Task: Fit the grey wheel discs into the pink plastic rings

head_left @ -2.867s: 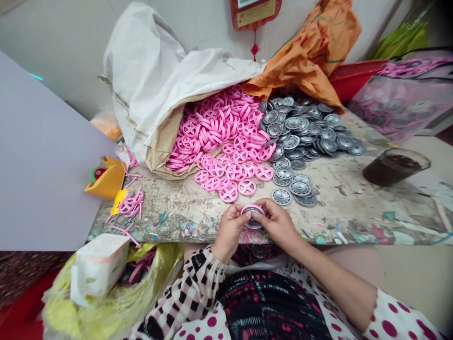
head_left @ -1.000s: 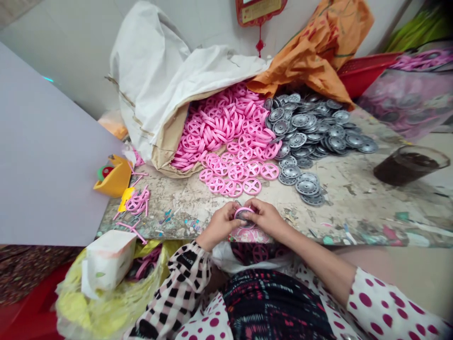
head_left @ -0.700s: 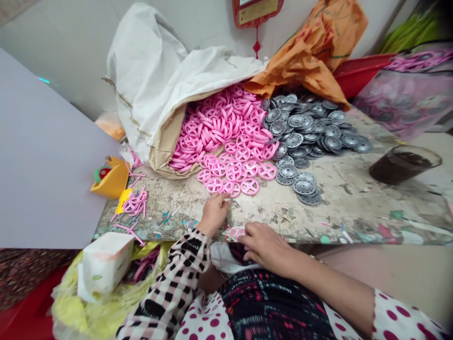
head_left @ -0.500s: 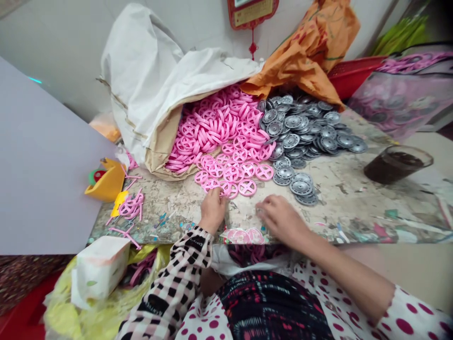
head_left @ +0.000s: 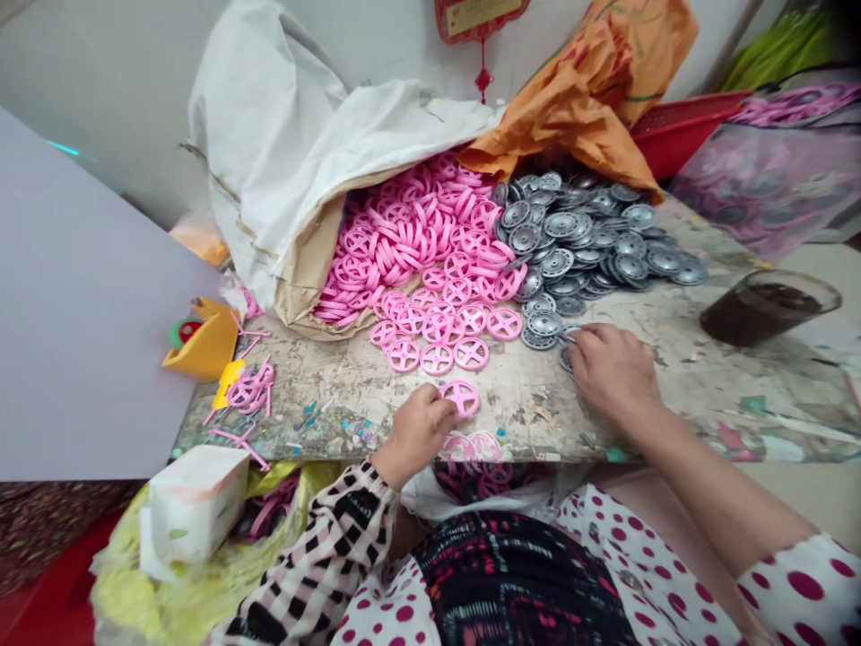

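My left hand (head_left: 418,432) is near the front edge of the table, its fingers pinching the rim of a pink wheel-shaped ring (head_left: 461,398). To the right, my right hand (head_left: 615,372) has its thumb and fingers closed on a grey disc (head_left: 566,336) beside the grey disc pile (head_left: 571,233). Another grey disc is partly hidden by the fingers. Pink rings (head_left: 404,242) spill out of a white sack (head_left: 289,152), with several lying loose in front of it.
A glass of dark liquid (head_left: 757,309) stands at the right. An orange sack (head_left: 571,117) lies behind the grey discs. At the left are a yellow holder (head_left: 208,345) and pink pieces (head_left: 250,386). A yellow bag (head_left: 168,610) with a white box (head_left: 195,502) sits below the table edge.
My left hand has moved right and nearer the table edge, with a pink ring in it. My right hand has moved right to the grey discs and taken hold of one.
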`<action>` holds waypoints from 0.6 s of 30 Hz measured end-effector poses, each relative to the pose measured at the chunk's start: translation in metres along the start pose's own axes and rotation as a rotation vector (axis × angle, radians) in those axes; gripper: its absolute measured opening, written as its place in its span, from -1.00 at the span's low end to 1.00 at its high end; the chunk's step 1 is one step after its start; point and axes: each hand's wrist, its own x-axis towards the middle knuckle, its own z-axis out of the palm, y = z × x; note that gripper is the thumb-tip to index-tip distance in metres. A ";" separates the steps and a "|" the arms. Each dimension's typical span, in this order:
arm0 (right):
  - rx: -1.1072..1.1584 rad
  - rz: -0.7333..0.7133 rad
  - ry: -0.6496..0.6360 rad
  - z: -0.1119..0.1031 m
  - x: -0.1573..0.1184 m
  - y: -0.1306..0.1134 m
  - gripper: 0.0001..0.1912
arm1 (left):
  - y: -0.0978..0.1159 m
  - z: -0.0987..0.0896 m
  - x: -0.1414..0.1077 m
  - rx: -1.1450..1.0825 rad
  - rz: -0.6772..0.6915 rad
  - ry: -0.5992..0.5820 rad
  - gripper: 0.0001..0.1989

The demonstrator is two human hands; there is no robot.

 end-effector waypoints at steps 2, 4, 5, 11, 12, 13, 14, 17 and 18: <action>0.267 0.025 0.029 0.003 0.000 -0.014 -0.69 | 0.002 0.007 -0.008 -0.134 -0.027 0.000 -0.87; 0.648 0.045 -0.062 0.013 -0.002 -0.038 -0.73 | 0.002 0.013 -0.012 -0.234 -0.115 0.052 -0.81; 0.849 0.079 -0.151 0.019 -0.004 -0.052 -0.73 | 0.002 0.015 -0.012 -0.261 -0.166 0.079 -0.77; 0.947 0.067 -0.331 0.049 -0.019 -0.119 -0.78 | 0.003 0.017 0.001 -0.286 -0.383 0.089 -0.58; 0.839 -0.011 -0.310 0.049 -0.021 -0.121 -0.79 | 0.003 0.016 0.003 -0.286 -0.413 0.087 -0.54; 0.727 -0.087 -0.286 0.048 -0.023 -0.122 -0.79 | 0.004 0.015 0.005 -0.284 -0.434 0.086 -0.50; 0.629 -0.149 -0.265 0.046 -0.025 -0.121 -0.77 | 0.006 0.013 0.007 -0.277 -0.439 0.085 -0.48; 0.505 -0.241 -0.270 0.041 -0.030 -0.115 -0.73 | 0.009 0.010 0.009 -0.254 -0.395 0.051 -0.52; 0.517 -0.253 -0.294 0.040 -0.031 -0.113 -0.73 | 0.010 0.010 0.008 -0.261 -0.381 0.042 -0.54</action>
